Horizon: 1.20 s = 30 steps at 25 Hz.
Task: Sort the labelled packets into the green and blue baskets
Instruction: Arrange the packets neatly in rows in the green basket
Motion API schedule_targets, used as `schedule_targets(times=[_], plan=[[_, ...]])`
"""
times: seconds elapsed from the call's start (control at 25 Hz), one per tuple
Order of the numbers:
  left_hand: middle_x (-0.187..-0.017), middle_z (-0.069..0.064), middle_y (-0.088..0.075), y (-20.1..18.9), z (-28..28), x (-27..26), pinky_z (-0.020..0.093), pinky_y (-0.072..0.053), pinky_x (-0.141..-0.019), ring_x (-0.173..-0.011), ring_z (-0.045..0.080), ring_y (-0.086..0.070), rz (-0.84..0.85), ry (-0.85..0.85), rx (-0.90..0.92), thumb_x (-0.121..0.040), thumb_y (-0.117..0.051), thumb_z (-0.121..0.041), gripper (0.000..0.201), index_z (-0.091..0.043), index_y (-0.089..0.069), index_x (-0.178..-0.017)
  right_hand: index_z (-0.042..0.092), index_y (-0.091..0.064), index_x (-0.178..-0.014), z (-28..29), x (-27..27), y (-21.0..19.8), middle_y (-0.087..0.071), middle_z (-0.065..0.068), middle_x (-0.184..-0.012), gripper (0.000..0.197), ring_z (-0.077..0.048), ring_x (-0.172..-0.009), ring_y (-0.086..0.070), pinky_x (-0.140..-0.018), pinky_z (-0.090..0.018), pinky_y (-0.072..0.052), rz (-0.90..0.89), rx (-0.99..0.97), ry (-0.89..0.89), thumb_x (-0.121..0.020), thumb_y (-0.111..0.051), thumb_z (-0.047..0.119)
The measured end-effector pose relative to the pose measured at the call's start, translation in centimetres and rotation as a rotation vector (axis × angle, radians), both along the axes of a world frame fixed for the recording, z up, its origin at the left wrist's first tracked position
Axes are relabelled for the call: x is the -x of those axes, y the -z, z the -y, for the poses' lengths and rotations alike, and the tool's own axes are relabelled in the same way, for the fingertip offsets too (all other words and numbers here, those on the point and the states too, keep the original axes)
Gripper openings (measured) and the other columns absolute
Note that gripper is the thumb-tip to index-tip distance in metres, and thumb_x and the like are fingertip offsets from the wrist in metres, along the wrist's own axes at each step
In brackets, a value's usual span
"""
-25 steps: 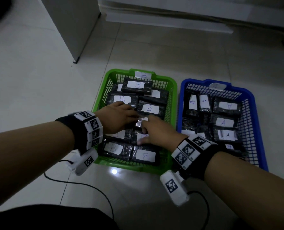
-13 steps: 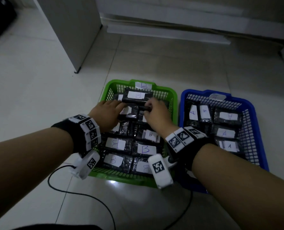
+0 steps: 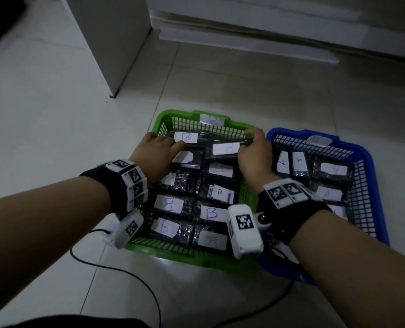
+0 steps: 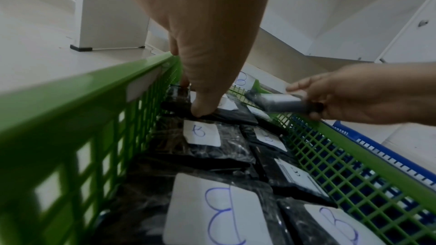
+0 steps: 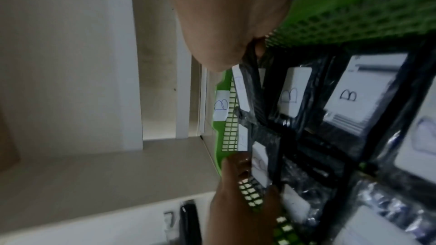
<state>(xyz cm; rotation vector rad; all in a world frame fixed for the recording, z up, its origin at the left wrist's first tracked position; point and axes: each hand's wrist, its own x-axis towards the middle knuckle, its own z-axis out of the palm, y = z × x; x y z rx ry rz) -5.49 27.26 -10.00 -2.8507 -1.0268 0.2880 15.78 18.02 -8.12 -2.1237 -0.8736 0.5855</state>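
The green basket (image 3: 171, 113) is filled with black packets labelled B, and the blue basket (image 3: 289, 132) to its right holds packets labelled A. My left hand (image 3: 163, 147) is at the green basket's far left corner. Its thumb (image 4: 200, 112) and fingers pinch a B packet (image 3: 186, 137) that lies on top of the others. My right hand (image 3: 251, 147) is at the far right corner and grips one end of another black packet (image 3: 222, 150), tilted up above the pile (image 4: 283, 104). The letter on that packet's label is not readable.
Both baskets stand side by side on a pale tiled floor. A white cabinet (image 3: 111, 43) stands at the back left, and a low white ledge (image 3: 244, 43) runs along the back. A black cable (image 3: 116, 268) trails over the floor in front of the green basket.
Both hands have moved from the middle of the green basket to its far end. The right hand now holds a packet raised at the far right corner.
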Motion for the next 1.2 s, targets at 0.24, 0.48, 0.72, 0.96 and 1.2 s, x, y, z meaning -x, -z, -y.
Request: schedule_targets(times=[0.24,0.48,0.72,0.96,1.2], plan=[[-0.116,0.004,-0.058,-0.8,0.0,-0.7,0.045,-0.024,-0.108,-0.112,0.026,-0.052,-0.039,-0.001,-0.018,-0.076,-0.066,-0.039,0.061,-0.023,-0.039,-0.129,0.006,-0.048,-0.124,2.2,1.0,1.2,-0.036,-0.016,-0.127,0.036,-0.026,-0.096,-0.051,-0.087,-0.028,-0.044,0.265,0.201,-0.285,-0.089,-0.056,0.003],[-0.114,0.006,-0.058,-0.8,-0.4,-1.2,0.045,-0.027,-0.106,-0.109,0.027,-0.054,-0.001,-0.007,-0.026,-0.08,-0.06,-0.041,0.049,-0.02,-0.044,-0.122,0.012,-0.052,-0.115,2.7,1.4,2.7,-0.046,-0.011,-0.117,0.042,-0.031,-0.107,-0.044,-0.076,-0.037,-0.043,0.703,0.283,-0.673,-0.076,-0.066,0.004],[-0.116,0.006,-0.053,-0.4,-0.4,-1.1,0.044,-0.029,-0.104,-0.111,0.028,-0.052,-0.013,-0.018,-0.022,-0.08,-0.061,-0.028,0.034,-0.018,-0.053,-0.111,0.012,-0.052,-0.108,1.9,0.7,2.7,-0.048,-0.009,-0.114,0.031,-0.029,-0.107,-0.045,-0.073,-0.036,-0.044,0.6,0.292,-0.713,-0.08,-0.063,0.005],[-0.123,0.004,-0.051,-0.6,0.0,1.3,0.044,-0.037,-0.101,-0.112,0.028,-0.053,0.109,-0.067,0.088,-0.079,-0.061,-0.029,0.034,-0.021,-0.055,-0.112,0.009,-0.061,-0.118,-0.4,1.8,1.7,-0.056,-0.007,-0.124,0.029,-0.024,-0.115,-0.051,-0.096,-0.032,-0.042,0.291,0.152,-0.825,-0.09,-0.053,0.006],[-0.127,0.006,-0.046,-0.3,0.6,2.0,0.046,-0.036,-0.106,-0.112,0.03,-0.053,0.143,-0.035,0.13,-0.078,-0.063,-0.03,0.047,-0.021,-0.049,-0.122,0.016,-0.041,-0.142,-1.4,0.7,2.1,-0.036,-0.007,-0.15,0.051,-0.027,-0.138,-0.029,-0.114,-0.034,-0.025,0.399,0.229,-0.766,-0.092,-0.054,0.016]])
